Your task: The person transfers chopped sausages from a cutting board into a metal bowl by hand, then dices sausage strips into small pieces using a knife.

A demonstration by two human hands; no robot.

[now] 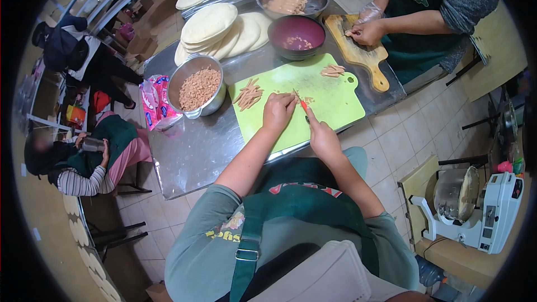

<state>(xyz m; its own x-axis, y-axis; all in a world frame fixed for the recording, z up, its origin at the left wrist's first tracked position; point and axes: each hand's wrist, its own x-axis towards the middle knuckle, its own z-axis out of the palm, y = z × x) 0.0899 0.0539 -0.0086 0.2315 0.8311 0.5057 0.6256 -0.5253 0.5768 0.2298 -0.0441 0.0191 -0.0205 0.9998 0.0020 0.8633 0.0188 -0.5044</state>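
Note:
A light green cutting board [335, 114] lies at the table's near edge. My left hand [278, 111] presses down on it with curled fingers, holding sausage strips that its fingers mostly hide. Gripped in my right hand [324, 137] is a small knife [303, 104] with an orange-red part, its tip beside my left fingertips. Small cut bits [309, 100] lie right by the blade. To the left on the board is a pile of sausage strips [248, 95]; a smaller group of strips [333, 71] sits near the far right corner.
A metal pot of chopped pieces [199, 89], a pink plastic packet [158, 100], stacked flat dough rounds [210, 24], a purple bowl [296, 36] and a metal bowl of sausages [288, 3] surround the board. Across the table, a co-worker's hands [366, 29] work over a wooden board [358, 50].

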